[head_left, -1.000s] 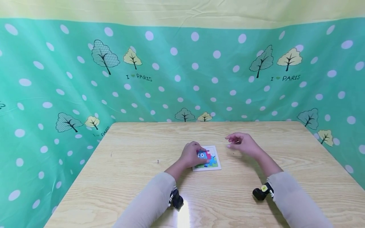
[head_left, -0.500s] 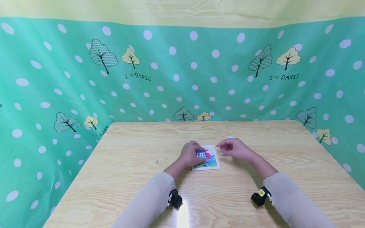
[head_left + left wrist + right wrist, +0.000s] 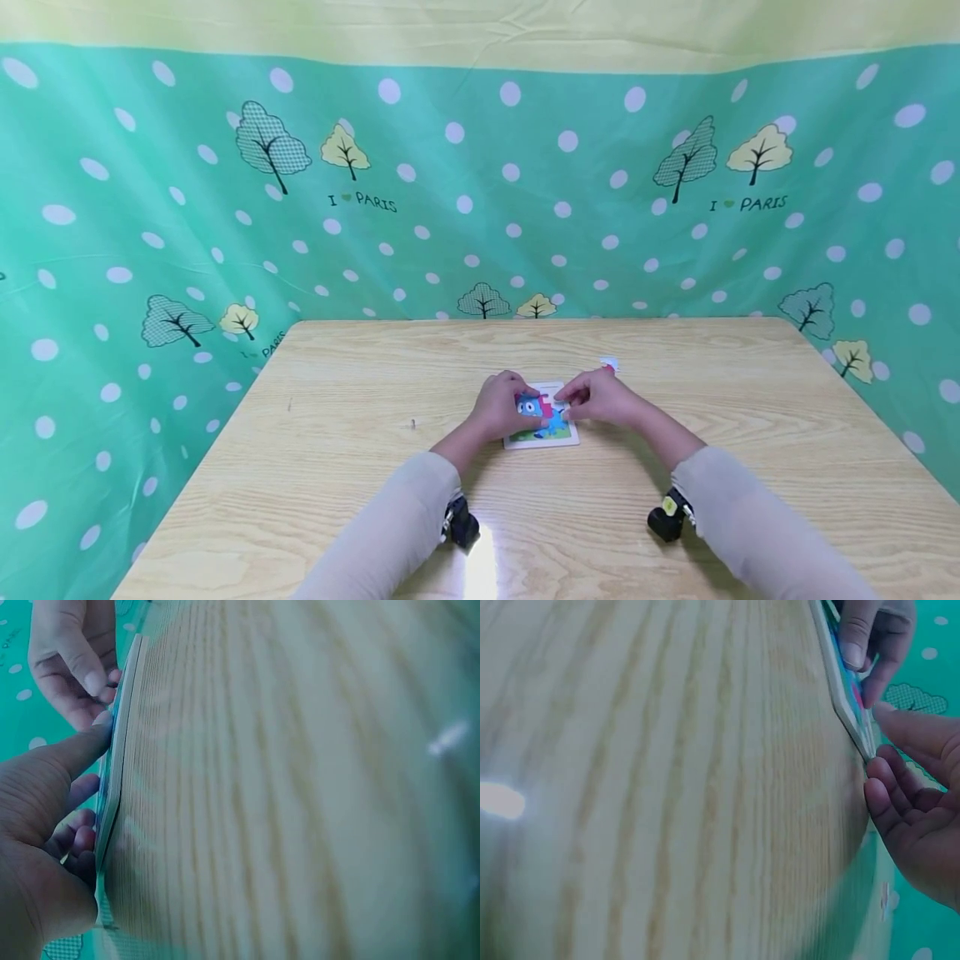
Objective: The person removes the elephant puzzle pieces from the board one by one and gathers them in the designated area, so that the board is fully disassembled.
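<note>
A small jigsaw puzzle [image 3: 553, 433] in a white frame lies flat on the table, its picture showing a blue cartoon figure with big eyes and some red. My left hand [image 3: 497, 408] holds it from the left, thumb and fingers spread over its face and hiding part of the picture. At its upper right, my right hand [image 3: 603, 398] touches the puzzle with bent fingertips. In the right wrist view the right thumb [image 3: 911, 729] reaches onto the face, with the other fingertips by the frame's edge. A loose puzzle piece [image 3: 611, 363], white and red, lies just behind the right hand.
The wooden table [image 3: 360, 367] reaches back to a green dotted cloth [image 3: 420, 192] hung behind and along the sides. A small dark mark [image 3: 412, 424] shows on the table to the left. Black wrist cameras [image 3: 666, 518] sit under both forearms.
My right hand has moved left and slightly nearer to me, from beside the puzzle onto its right side, uncovering the loose piece. The left hand keeps its place on the puzzle.
</note>
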The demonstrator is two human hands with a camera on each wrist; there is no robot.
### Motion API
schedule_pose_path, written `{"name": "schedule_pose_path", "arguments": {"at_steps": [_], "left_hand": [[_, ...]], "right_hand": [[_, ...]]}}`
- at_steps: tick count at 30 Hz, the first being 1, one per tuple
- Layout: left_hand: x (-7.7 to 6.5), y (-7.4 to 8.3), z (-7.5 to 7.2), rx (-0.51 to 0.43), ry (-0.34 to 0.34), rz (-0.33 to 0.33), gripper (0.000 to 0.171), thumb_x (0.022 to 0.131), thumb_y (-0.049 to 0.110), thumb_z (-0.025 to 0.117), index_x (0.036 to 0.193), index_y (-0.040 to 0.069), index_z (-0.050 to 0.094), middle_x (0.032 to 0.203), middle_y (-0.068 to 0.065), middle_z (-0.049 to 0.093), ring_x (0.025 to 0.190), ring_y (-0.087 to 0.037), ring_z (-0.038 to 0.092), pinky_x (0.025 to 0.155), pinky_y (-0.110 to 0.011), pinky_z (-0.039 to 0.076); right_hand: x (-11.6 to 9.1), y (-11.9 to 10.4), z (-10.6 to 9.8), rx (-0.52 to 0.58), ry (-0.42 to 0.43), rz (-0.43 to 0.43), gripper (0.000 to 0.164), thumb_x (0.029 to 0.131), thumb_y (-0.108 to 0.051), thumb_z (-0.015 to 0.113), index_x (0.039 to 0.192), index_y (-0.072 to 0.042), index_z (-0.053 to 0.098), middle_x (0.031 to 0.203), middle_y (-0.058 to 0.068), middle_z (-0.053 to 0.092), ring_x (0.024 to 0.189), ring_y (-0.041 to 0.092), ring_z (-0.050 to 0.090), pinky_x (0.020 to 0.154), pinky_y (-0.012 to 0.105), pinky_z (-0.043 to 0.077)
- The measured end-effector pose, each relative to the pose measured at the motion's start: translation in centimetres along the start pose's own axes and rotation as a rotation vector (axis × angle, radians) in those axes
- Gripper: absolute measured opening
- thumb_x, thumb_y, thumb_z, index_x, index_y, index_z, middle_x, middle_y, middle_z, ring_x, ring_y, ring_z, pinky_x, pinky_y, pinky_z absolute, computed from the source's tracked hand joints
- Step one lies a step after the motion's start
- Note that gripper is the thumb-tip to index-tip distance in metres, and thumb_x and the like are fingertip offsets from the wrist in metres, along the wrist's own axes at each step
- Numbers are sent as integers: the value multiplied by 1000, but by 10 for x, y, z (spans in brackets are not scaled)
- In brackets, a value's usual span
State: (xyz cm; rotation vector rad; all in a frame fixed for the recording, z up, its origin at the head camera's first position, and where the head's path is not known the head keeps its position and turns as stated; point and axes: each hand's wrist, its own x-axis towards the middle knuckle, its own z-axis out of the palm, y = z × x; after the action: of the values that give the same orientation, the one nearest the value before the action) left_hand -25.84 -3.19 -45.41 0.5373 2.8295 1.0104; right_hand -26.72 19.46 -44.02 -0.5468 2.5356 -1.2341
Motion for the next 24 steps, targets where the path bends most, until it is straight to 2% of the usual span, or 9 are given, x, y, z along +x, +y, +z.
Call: {"name": "schedule_pose_path", "arguments": {"at_steps": [8,15,24], "left_hand": [[0,0,0,-10,2,-4,46,81,35,91,119,11,78,123,-6,59,112,-25,51,98,-39,47],[0,-1,-1,2,-6,5,49,80,36,92,120,12,78,122,-5,59,112,-24,51,98,-38,47],[1,-2,0,-12,-10,6,53,76,38,94,120,12,78,123,-3,59,112,-24,50,97,-37,47]], "right_hand": [[3,-2,5,-46,16,79,22,86,0,83,108,1,78,93,5,67,83,18,55,70,25,50],[3,-4,5,-82,18,89,21,86,-3,84,106,-1,78,91,4,65,83,18,55,71,27,49],[4,-5,6,-70,4,104,20,86,0,83,104,0,76,90,5,62,83,19,53,73,29,48]]}}
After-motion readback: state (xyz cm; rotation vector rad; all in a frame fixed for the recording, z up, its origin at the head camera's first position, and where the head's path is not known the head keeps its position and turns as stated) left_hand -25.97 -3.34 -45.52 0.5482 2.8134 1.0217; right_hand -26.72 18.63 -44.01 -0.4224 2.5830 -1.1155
